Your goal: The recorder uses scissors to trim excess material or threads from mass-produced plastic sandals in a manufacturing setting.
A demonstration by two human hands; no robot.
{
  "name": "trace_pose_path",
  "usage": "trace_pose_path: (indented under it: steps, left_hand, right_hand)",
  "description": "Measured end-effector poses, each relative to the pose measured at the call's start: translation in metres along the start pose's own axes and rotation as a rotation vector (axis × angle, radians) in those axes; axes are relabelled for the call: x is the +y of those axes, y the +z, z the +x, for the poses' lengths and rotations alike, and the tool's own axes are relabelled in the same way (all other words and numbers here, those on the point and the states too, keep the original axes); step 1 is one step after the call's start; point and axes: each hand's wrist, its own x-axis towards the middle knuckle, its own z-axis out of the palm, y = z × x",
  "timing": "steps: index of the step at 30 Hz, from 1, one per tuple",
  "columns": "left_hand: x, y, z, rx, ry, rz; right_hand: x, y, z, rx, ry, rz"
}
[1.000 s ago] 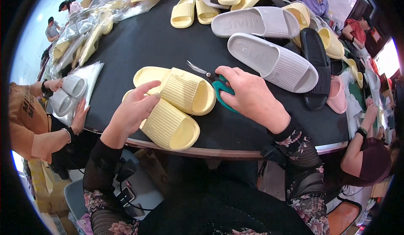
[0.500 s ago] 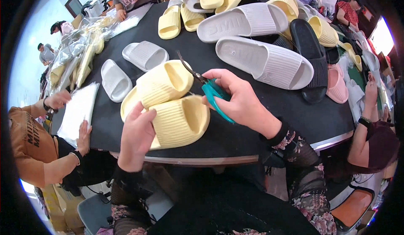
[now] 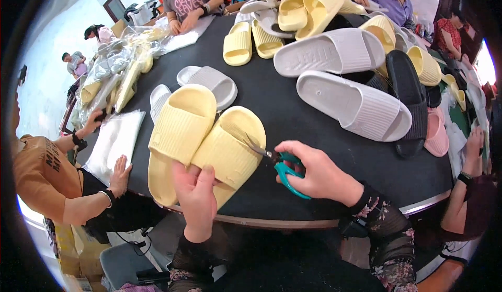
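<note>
Yellow slippers (image 3: 206,143): 2, left hand (image 3: 196,195) pinching heels | right hand (image 3: 319,174) closed around teal scissors (image 3: 280,167)

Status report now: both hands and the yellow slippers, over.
Left hand grips pair of yellow slippers at heel end. Right hand holds teal scissors, blades at right slipper's edge. Grey slippers lie beyond, apart.
</note>
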Motion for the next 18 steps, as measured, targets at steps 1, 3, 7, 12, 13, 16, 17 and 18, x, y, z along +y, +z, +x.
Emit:
trace_pose_path:
  steps: [1,3,7,12,13,16,17,18]
  left_hand:
    - [0.001,0.003,-0.002,0.014,0.01,0.009]
    - [0.002,-0.003,-0.006,-0.018,0.042,0.057]
    - [-0.004,0.0,-0.012,-0.018,0.062,0.071]
    - [-0.003,-0.007,-0.024,-0.113,0.098,0.312]
    - [-0.004,-0.007,-0.026,-0.12,0.095,0.319]
    - [-0.004,-0.005,-0.032,-0.131,0.18,0.348]
    - [0.001,-0.003,-0.036,-0.148,0.159,0.416]
    - [0.003,-0.002,-0.038,-0.168,0.138,0.48]
  right_hand:
    - [0.0,0.001,-0.001,-0.004,0.004,-0.004]
    - [-0.002,0.001,-0.001,-0.005,0.0,-0.004]
    - [0.003,0.004,-0.001,-0.027,-0.016,-0.007]
    - [0.004,0.007,-0.005,0.013,-0.097,0.071]
    - [0.004,0.007,-0.006,0.05,-0.126,0.069]
    - [-0.002,0.004,-0.005,0.106,-0.131,0.074]
    - [-0.005,0.003,-0.005,0.116,-0.112,0.076]
    - [-0.006,0.002,-0.005,0.125,-0.106,0.078]
